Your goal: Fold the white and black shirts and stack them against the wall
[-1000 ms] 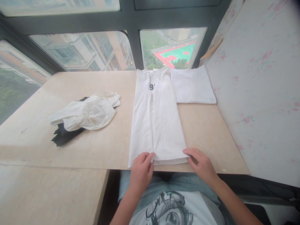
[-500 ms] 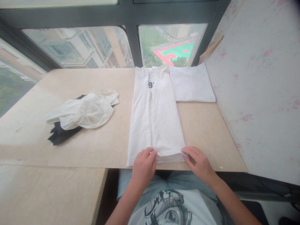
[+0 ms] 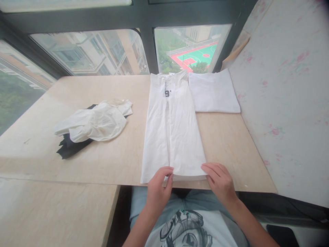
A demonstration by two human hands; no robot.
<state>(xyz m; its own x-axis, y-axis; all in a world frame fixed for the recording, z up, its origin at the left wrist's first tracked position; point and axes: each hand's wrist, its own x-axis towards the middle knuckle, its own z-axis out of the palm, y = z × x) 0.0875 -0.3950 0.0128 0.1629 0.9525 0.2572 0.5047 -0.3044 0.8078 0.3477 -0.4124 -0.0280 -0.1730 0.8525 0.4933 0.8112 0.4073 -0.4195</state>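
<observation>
A white garment lies lengthwise on the table, its two sides folded inward so they meet along a middle line, with a dark "9" print showing near the far end. My left hand pinches the near hem at the middle line. At the hem's right corner, my right hand has its fingertips closed on the fabric. The near edge of the cloth lies close to the table's front edge.
A folded white cloth lies at the back right, beside the garment. On the left is a crumpled white cloth over a black one. A window runs behind the table; a flowered wall borders its right side.
The upper layer of the near hem has come down, leaving less of the lower layer showing. Both hands have moved slightly toward me, and the view has shifted a little.
</observation>
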